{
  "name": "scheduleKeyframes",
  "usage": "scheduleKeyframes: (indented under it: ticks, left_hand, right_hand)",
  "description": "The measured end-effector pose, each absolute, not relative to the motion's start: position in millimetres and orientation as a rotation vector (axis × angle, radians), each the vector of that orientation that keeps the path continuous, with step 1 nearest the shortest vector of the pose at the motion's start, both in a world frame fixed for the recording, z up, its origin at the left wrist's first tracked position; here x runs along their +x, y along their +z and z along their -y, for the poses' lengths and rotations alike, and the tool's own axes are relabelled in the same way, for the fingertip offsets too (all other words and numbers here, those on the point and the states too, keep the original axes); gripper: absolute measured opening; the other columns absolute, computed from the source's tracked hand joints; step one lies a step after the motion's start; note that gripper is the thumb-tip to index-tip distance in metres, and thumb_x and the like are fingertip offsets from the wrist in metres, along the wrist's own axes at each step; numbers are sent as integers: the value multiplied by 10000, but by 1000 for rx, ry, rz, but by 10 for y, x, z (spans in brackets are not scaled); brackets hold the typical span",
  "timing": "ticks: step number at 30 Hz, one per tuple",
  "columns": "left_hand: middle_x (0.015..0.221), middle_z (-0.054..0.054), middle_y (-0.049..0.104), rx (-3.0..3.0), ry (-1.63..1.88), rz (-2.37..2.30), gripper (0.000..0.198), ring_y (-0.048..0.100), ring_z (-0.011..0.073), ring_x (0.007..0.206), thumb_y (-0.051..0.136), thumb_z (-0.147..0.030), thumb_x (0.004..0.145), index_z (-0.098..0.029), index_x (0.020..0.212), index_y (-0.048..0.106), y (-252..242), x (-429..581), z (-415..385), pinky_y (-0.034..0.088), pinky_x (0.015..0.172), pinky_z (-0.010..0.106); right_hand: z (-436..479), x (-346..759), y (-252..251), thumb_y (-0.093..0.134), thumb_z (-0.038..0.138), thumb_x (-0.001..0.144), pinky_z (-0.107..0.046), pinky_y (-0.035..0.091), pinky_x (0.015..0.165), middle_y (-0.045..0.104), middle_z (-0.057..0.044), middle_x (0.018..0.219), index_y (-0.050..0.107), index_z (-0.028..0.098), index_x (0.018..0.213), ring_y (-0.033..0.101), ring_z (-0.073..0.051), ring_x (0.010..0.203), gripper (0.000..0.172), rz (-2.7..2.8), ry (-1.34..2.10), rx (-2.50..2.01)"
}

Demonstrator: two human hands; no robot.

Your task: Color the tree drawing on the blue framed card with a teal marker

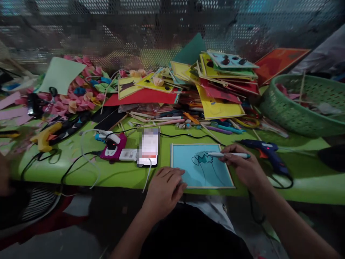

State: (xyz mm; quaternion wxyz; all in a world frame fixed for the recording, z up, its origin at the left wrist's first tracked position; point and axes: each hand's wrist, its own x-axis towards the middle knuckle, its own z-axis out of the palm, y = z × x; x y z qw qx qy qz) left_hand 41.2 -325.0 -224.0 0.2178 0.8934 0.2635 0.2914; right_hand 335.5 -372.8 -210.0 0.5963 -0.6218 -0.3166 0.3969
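Over there the right hand (246,169) pinches a white marker (237,155) in its fingers (235,148), tip at the drawing (202,159) on a blue framed card (184,158) on the green tabletop (125,176), while the left hand (165,189) rests, unclenched, at the card's near left corner.

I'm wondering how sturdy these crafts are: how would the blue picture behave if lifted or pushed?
The blue picture looks like thin paper or card, so it is probably light. The narrow strips along its edges likely stiffen it somewhat. Lying flat, it would more likely slide than tip.
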Motion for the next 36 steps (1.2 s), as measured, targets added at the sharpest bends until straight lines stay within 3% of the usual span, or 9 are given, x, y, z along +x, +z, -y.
scheduleKeyframes:
  ticks: [6, 14, 29, 36]
  left_hand:
    - [1152, 39, 805, 2369, 825, -677, 75, 743, 234, 1054, 553, -216, 970, -258, 976, 615, -2263, 385, 3133, 557, 873, 432]
    - [1164, 34, 807, 2308, 810, -677, 186, 759, 254, 1038, 565, -167, 903, -292, 1035, 606, -2217, 378, 3113, 595, 849, 447]
    - [1157, 26, 809, 2281, 787, -701, 228, 768, 265, 1041, 567, -171, 884, -320, 1047, 624, -2218, 367, 3122, 617, 844, 468]
    - [1180, 27, 804, 2297, 785, -687, 125, 752, 243, 1074, 544, -218, 953, -286, 1038, 606, -2229, 361, 3119, 609, 861, 446]
  right_hand:
    - [3777, 3375, -2181, 908, 480, 683, -260, 444, 498, 643, -7, 638, 727, 231, 748, 607, -168, 593, 314, 751, 852, -1527]
    - [3811, 3371, -2139, 810, 464, 841, -277, 467, 495, 717, -22, 707, 702, 261, 864, 573, -160, 548, 231, 942, 823, -1725]
    - [3787, 3317, -2085, 785, 460, 859, -272, 465, 484, 690, -14, 671, 689, 266, 808, 581, -160, 538, 223, 1053, 743, -1752]
    - [3800, 3344, -2125, 779, 452, 860, -289, 475, 509, 693, -23, 688, 689, 259, 803, 595, -172, 564, 221, 1065, 728, -1783]
